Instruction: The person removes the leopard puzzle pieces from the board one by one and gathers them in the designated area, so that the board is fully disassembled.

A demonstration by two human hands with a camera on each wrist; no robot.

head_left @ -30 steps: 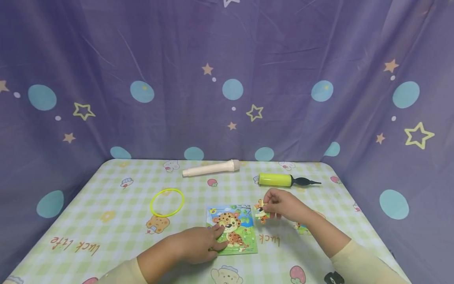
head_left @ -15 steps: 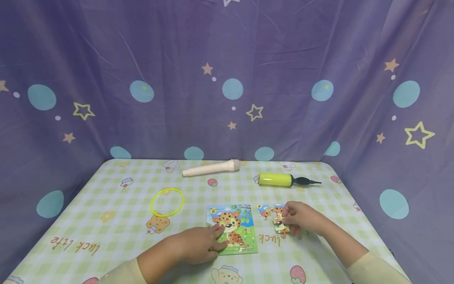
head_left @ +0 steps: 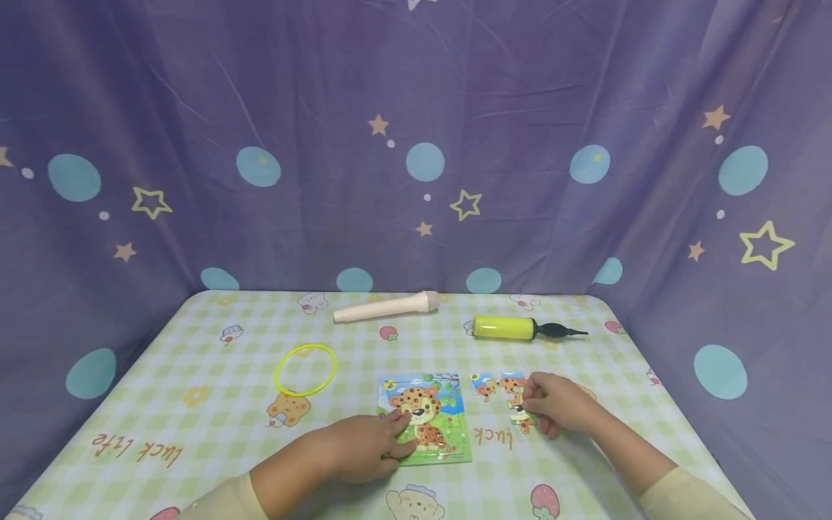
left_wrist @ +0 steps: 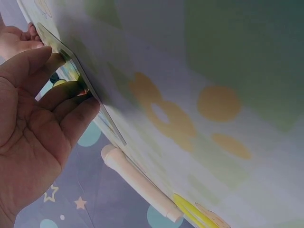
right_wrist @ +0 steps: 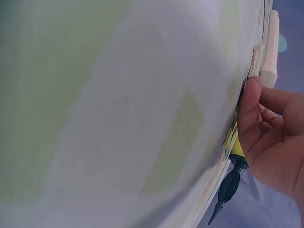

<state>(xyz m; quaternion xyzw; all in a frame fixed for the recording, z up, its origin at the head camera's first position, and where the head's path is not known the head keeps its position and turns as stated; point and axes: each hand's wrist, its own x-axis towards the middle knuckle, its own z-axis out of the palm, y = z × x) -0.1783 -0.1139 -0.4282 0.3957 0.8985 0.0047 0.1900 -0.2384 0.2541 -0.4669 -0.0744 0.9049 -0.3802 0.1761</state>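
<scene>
- Watching from my remote station: the leopard picture board (head_left: pixel 448 422) lies flat toward the near half of the worktop (head_left: pixel 572 477), a little right of its middle.
- Left hand (head_left: pixel 354 449): fingers slightly apart, fairly straight, tips resting on the board's left side. I judge this a light hold; a sideways drag could slide or turn the board, since only one side is pressed.
- Right hand (head_left: pixel 559 404): thumb and index together, pinching a spotted puzzle piece (head_left: pixel 523 421) toward the worktop's right edge. I cannot tell if it touches the cloth.
- Blue corner piece (head_left: pixel 481 383) lies between board and right hand. I cannot tell whether it interlocks with the pinched one. Risk: if the tabs are engaged, pulling sideways would drag or split the group; pressing down misaligned could bend a tab.
- Fingertips cover part of the pinched piece, so its orientation is hard to check; a wrong turn could go unnoticed.
- Yellow pump (head_left: pixel 503 328) lies beyond the right hand, toward the far right corner. Its round barrel might roll if knuckles knock it on a forward reach.
- Yellow ring (head_left: pixel 307 345) and pale microphone (head_left: pixel 383 309), toward the left and far edges, sit well apart from the fingers; I rate them low risk.
</scene>
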